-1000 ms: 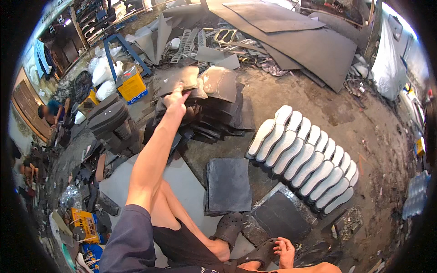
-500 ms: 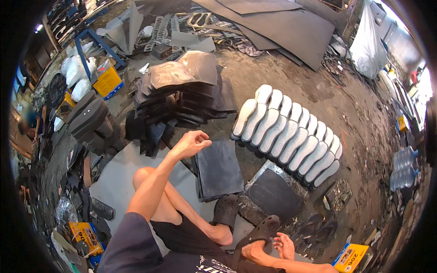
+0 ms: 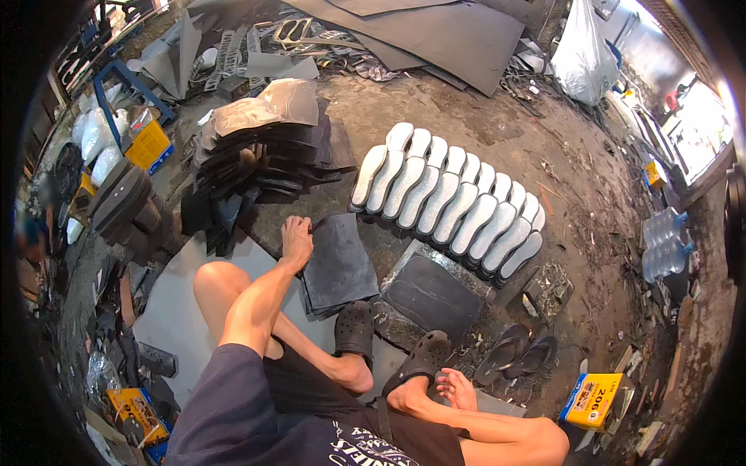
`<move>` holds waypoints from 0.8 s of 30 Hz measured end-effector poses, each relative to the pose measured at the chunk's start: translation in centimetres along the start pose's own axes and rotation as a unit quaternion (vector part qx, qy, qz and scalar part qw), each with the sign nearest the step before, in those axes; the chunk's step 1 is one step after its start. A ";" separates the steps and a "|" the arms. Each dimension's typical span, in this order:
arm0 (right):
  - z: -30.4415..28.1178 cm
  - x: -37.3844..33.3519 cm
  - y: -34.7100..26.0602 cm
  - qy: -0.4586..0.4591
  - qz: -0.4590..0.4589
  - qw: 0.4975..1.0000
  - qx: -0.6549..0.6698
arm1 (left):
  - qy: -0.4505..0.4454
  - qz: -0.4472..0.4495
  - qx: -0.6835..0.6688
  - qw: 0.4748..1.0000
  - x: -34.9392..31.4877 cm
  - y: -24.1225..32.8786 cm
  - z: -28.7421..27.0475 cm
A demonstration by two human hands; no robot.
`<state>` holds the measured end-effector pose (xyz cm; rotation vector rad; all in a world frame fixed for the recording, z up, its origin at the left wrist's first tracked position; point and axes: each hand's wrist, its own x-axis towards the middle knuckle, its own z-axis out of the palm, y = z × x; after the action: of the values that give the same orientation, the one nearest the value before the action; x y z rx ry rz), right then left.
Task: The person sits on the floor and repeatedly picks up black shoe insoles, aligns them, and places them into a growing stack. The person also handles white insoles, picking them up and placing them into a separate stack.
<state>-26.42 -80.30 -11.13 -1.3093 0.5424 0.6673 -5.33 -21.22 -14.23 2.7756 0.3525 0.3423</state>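
Observation:
A stack of rectangular black sheets (image 3: 342, 260) lies on the ground ahead of my crossed legs. My left hand (image 3: 297, 242) has come down at the stack's upper left edge, its fingers bent round the edge of a sheet; the fingertips are partly hidden. Beside the stack, to the right, another black sheet (image 3: 434, 293) with a faint sole-shaped outline rests on a worn, pale-edged block (image 3: 396, 314). Low on the right, my right hand (image 3: 458, 388) hangs beyond my shin near my dark clog (image 3: 426, 359), with nothing in it and its fingers loosely curled and apart.
Rows of white-topped soles (image 3: 454, 202) stand right of centre. A tall pile of dark sheets (image 3: 256, 147) sits at the back left, near stacked dark soles (image 3: 128, 198). Sandals (image 3: 517, 353) and a yellow box (image 3: 594, 400) lie to the right; large flat sheets (image 3: 451, 39) lie behind.
My left hand has dropped from above the stack's corner to its left edge and closed there. The whole view has shifted to the right. My right hand remains beside the clog.

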 end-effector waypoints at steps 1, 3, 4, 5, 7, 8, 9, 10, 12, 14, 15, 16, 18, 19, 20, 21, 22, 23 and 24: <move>-0.1 0.7 -0.4 -0.011 -0.014 1.000 -0.005 | -0.011 -0.027 -0.041 0.999 0.3 0.8 0.6; 1.3 2.5 -0.7 -0.056 -0.025 0.998 -0.007 | -0.028 -0.089 -0.100 0.991 0.7 0.4 0.3; 2.1 3.3 -0.8 -0.078 -0.025 0.996 -0.031 | -0.015 -0.101 -0.092 0.991 0.6 -0.2 0.6; 3.1 3.8 -1.4 -0.097 -0.029 0.993 -0.058 | 0.001 -0.113 -0.089 0.990 0.1 -0.4 0.9; 5.1 4.7 -3.0 -0.135 -0.056 0.982 -0.117 | -0.038 -0.127 -0.065 0.989 -0.2 0.0 0.4; 4.7 4.7 -4.5 -0.128 -0.064 0.981 -0.127 | -0.082 -0.105 -0.100 0.986 -0.6 4.2 0.1; 6.3 5.0 -5.3 -0.151 -0.068 0.978 -0.129 | -0.059 -0.050 -0.012 0.997 -2.6 4.1 0.1; 5.9 5.2 -6.4 -0.144 -0.076 0.977 -0.137 | -0.064 -0.012 0.033 0.997 -5.1 9.1 0.2; 6.3 6.4 -7.3 -0.170 -0.077 0.976 -0.115 | -0.140 0.042 0.012 0.989 -10.7 15.5 -2.3; 7.2 7.8 -7.1 -0.202 -0.061 0.975 -0.071 | -0.174 0.127 -0.063 0.974 -15.7 20.1 -5.9; 7.8 8.5 -6.9 -0.234 -0.034 0.970 -0.050 | -0.161 0.135 -0.090 0.973 -17.8 21.8 -7.2; 9.1 7.9 -7.1 -0.252 -0.001 0.968 -0.001 | -0.149 0.138 -0.117 0.972 -19.7 23.0 -8.3; 12.4 6.0 -7.9 -0.285 0.054 0.951 0.104 | -0.166 0.119 -0.155 0.967 -22.6 24.7 -10.7; 13.0 6.8 -7.1 -0.258 0.019 0.964 0.067 | -0.162 0.126 -0.169 0.964 -24.0 25.6 -11.0; 13.3 7.7 -6.3 -0.231 -0.014 0.972 0.026 | -0.180 0.152 -0.178 0.955 -25.5 26.3 -11.0; 13.2 7.4 -7.1 -0.211 0.005 0.977 0.021 | -0.170 0.176 -0.191 0.951 -26.5 27.2 -10.7; 12.9 7.4 -7.4 -0.220 0.013 0.974 0.056 | -0.161 0.199 -0.204 0.945 -27.2 27.6 -10.5; 12.3 6.8 -8.6 -0.213 0.002 0.977 0.022 | -0.193 0.168 -0.259 0.931 -27.0 27.7 -10.3; 11.4 6.1 -10.1 -0.203 -0.015 0.979 -0.012 | -0.194 0.183 -0.296 0.917 -25.9 28.2 -10.6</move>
<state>-15.03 -69.52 -6.36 -1.1598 0.1813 0.8906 -26.92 -51.30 0.12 2.2122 -0.3273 -0.0302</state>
